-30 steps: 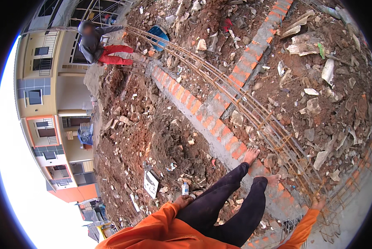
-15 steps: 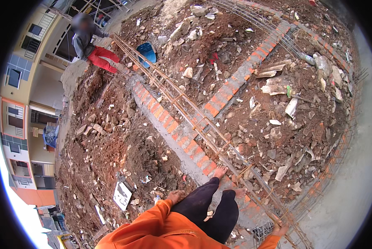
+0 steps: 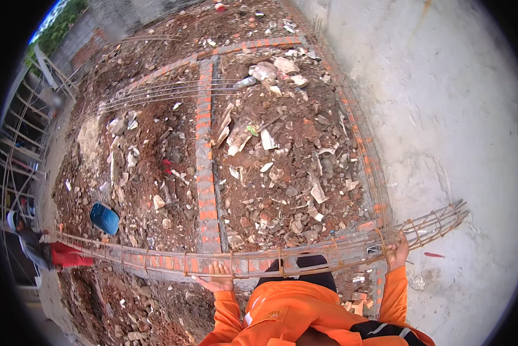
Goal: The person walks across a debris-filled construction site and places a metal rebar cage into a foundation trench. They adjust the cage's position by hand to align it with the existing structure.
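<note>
A long rebar cage (image 3: 305, 262), thin brown rods tied with square stirrups, stretches across in front of my body. Around its rods near the right end, the fingers of my right hand (image 3: 397, 254) are closed. My left hand (image 3: 215, 278) is palm up at the cage's near lower rod, fingers stretched out and thumb apart, touching the rod without wrapping round it. At the far left, a person (image 3: 39, 248) in red trousers stands by the other end of the cage; their hands are too small to make out.
Below the cage runs a low brick-and-mortar footing (image 3: 206, 173), with a branch going away from me. Rubble and soil (image 3: 259, 202) lie on both sides. A blue tub (image 3: 105, 218) sits at the left. A grey concrete wall (image 3: 443, 127) rises on the right, beside more upright rebar (image 3: 360, 127).
My view has swung to the right. My left hand has come from beside my leg up to the cage, which now stands higher against my body. My right hand stays on it.
</note>
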